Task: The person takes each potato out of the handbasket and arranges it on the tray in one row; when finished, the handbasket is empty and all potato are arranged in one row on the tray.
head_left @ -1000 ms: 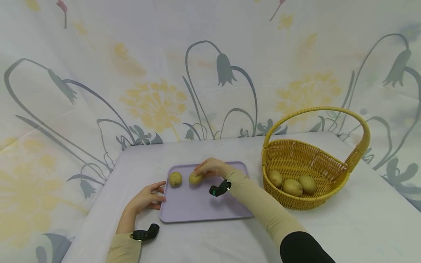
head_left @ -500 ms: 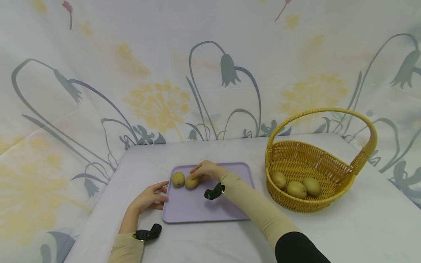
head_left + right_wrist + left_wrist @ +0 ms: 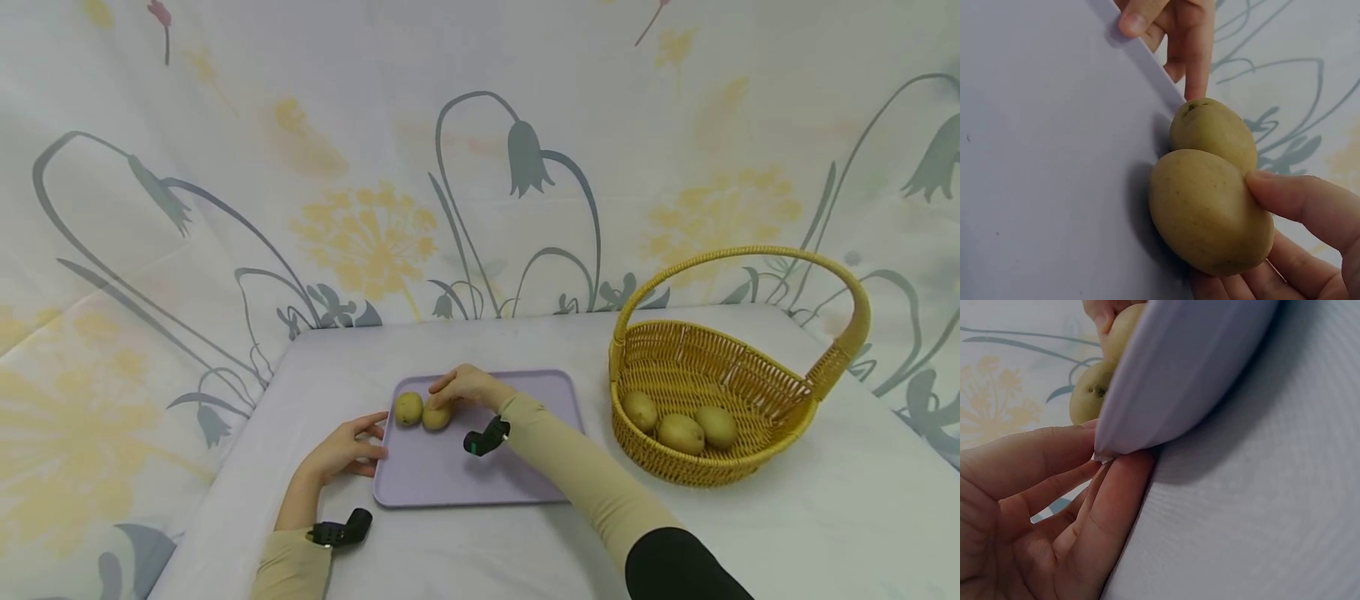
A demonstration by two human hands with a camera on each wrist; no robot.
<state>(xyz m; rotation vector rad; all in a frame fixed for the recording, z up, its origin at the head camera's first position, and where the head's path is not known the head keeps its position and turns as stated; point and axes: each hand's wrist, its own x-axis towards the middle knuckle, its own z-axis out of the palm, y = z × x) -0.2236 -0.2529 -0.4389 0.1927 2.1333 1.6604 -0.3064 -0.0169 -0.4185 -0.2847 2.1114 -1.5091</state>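
A shallow lilac tray lies on the table. My left hand is at its left edge, and in the left wrist view its thumb and fingers pinch the tray's rim. Two potatoes stand side by side near the back left corner of the tray. The left one is free of both hands. On the other potato, my right hand keeps its grip, thumb on one side and fingers on the opposite side. In the right wrist view the two potatoes touch.
To the right of the tray stands a yellow wicker basket with a tall handle. Three potatoes lie inside it. A white cloth covers the table, and a flower-printed curtain hangs behind.
My right hand has moved left with its potato, closing the gap to the other potato. The left hand stays at the tray's edge. The whole view has shifted slightly.
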